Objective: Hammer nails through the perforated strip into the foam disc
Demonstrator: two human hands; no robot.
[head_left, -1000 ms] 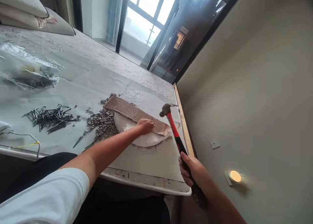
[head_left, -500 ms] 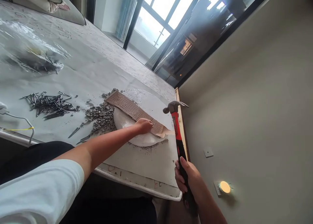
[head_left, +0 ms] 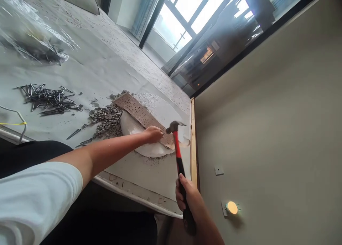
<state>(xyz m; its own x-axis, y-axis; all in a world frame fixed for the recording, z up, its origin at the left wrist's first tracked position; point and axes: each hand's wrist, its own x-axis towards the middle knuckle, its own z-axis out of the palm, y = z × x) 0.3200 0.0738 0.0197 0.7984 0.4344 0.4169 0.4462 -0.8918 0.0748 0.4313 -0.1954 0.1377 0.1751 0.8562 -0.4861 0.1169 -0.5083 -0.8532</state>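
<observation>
My right hand [head_left: 189,195] is wrapped round the black grip of a claw hammer [head_left: 177,147] with a red neck. The hammer's head is raised, just right of my left hand [head_left: 153,134] in the view. My left hand is closed in a pinch over a brown strip full of small holes [head_left: 137,112]; whatever its fingers hold is too small to make out. This strip lies slantwise across a rounded white block [head_left: 133,125]. Grey stone chips [head_left: 107,119] are heaped against the block's left side.
A tangled pile of nails [head_left: 52,99] lies on the pale sheet at left, with a few loose nails [head_left: 73,133] nearer me. Behind them sits a clear plastic bag [head_left: 34,41]. A wooden edge [head_left: 193,145] and the wall [head_left: 256,123] border the right side.
The hammer has swung left and its head is now nearer my left hand. My left hand stays closed at the strip. The whole view has shifted slightly.
</observation>
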